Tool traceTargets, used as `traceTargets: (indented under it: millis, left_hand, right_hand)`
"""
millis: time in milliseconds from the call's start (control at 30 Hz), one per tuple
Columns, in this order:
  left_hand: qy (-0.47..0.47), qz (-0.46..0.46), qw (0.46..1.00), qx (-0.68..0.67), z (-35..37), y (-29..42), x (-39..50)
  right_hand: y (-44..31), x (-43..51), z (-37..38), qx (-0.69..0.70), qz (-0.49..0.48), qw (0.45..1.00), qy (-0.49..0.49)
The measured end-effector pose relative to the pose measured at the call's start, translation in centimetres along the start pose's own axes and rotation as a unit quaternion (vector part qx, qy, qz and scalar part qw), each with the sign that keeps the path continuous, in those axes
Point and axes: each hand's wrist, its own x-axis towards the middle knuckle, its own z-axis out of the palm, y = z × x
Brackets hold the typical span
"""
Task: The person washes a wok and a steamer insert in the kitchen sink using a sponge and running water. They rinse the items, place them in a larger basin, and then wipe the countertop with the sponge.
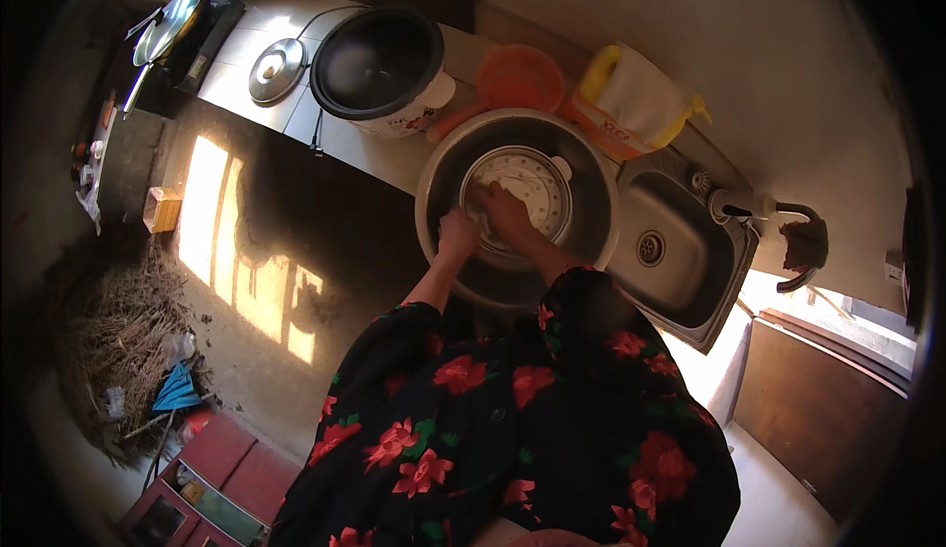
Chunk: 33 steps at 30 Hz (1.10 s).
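A large round basin [517, 120] with a pale rim stands before me, and inside it lies a round perforated metal steamer tray [543, 199] with a raised rim. My left hand [460, 233] is at the left edge of the tray, its fingers curled and partly hidden. My right hand [504, 211] reaches over the tray's left part, fingers bent down against it. Whether either hand grips the tray or something small on it does not show. A small pale tab [563, 168] sticks out at the tray's upper right rim.
Behind the basin are an orange plastic bowl [521, 77] and an orange-yellow package [635, 103]. A rice cooker [377, 63] and a metal lid [278, 72] stand left on the tiled counter. To the right is a steel sink [676, 259] with a faucet [802, 211].
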Motion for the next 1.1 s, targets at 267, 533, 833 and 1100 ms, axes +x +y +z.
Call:
traceTargets:
  millis: [267,533,833,1100]
  left_hand:
    - [0.112,-0.038,0.977,-0.176,1.3,-0.5,0.5]
    - [0.095,-0.080,0.963,-0.239,0.9,0.7,0.4]
    - [0.078,-0.040,0.985,-0.150,0.6,0.6,0.9]
    - [0.092,-0.031,0.984,-0.150,0.3,1.1,0.9]
  right_hand:
    - [6.7,-1.0,-4.3,-0.206,0.014,0.978,0.023]
    - [5.8,-4.3,-0.1,-0.042,-0.036,0.991,-0.120]
    - [4.9,1.2,-3.4,-0.143,0.110,0.984,-0.003]
    - [1.2,-2.4,-0.3,0.015,-0.039,0.996,-0.075]
